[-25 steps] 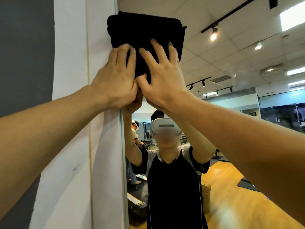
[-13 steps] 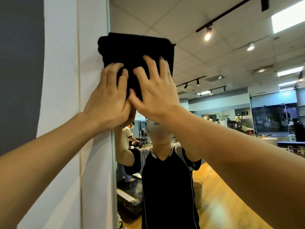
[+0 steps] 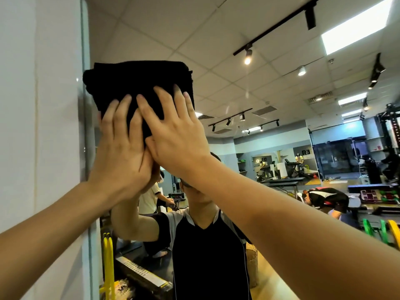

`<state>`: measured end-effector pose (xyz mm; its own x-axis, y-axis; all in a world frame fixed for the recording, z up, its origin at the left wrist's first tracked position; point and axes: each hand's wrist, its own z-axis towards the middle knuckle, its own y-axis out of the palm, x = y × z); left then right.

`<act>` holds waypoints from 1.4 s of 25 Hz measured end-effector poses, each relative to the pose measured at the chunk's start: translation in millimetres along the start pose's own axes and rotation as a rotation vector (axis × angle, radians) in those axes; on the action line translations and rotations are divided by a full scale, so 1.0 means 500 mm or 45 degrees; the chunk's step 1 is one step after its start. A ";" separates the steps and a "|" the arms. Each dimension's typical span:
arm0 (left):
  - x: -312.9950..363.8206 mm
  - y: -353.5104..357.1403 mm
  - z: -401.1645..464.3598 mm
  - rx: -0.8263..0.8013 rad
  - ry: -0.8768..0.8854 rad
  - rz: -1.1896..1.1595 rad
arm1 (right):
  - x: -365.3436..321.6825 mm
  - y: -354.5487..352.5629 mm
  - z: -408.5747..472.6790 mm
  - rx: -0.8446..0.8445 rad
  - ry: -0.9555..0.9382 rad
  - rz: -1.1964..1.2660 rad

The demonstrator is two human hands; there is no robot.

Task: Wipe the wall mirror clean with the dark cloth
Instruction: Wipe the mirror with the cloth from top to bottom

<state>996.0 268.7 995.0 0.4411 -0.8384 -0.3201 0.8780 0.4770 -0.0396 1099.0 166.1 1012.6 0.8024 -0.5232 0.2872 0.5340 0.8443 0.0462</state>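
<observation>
A folded dark cloth (image 3: 138, 83) lies flat against the wall mirror (image 3: 249, 96), close to the mirror's left edge. My left hand (image 3: 121, 152) presses on the cloth's lower left part with fingers spread. My right hand (image 3: 175, 135) presses on its lower right part, its thumb beside my left hand. Both palms pin the cloth to the glass. The lower part of the cloth is hidden under my hands. The mirror shows my reflection in a black and grey shirt, with my arms raised.
A white wall (image 3: 43, 126) borders the mirror on the left. The glass reflects a gym: ceiling track lights (image 3: 247, 56), a wooden floor, machines, another person bending at the right (image 3: 324, 198), and yellow bars (image 3: 108, 267) low on the left.
Both hands and the cloth have slid down the mirror, staying near its left edge. The view now takes in more of the mirror to the right.
</observation>
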 end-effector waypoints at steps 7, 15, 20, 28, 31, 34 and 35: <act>0.127 0.034 0.048 -0.020 -0.031 0.017 | 0.132 -0.035 -0.030 0.047 -0.020 -0.039; 0.303 0.076 0.120 -0.014 0.022 -0.003 | 0.314 -0.089 -0.088 0.102 0.024 -0.056; 0.466 0.118 0.187 0.006 0.066 -0.059 | 0.478 -0.151 -0.137 0.069 0.060 -0.109; 0.684 0.168 0.265 -0.065 0.044 -0.046 | 0.706 -0.221 -0.193 0.035 0.013 -0.148; 0.757 0.181 0.289 -0.071 0.018 -0.041 | 0.778 -0.249 -0.207 -0.003 -0.029 -0.156; 0.830 0.195 0.315 -0.072 0.001 -0.040 | 0.850 -0.275 -0.222 -0.022 -0.035 -0.140; 0.851 0.200 0.324 -0.073 -0.004 -0.035 | 0.871 -0.282 -0.227 -0.026 -0.036 -0.137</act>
<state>1301.6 -83.2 1008.0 0.4172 -0.8523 -0.3155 0.8779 0.4678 -0.1027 1403.2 -193.9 1022.7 0.7325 -0.6068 0.3087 0.6221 0.7807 0.0584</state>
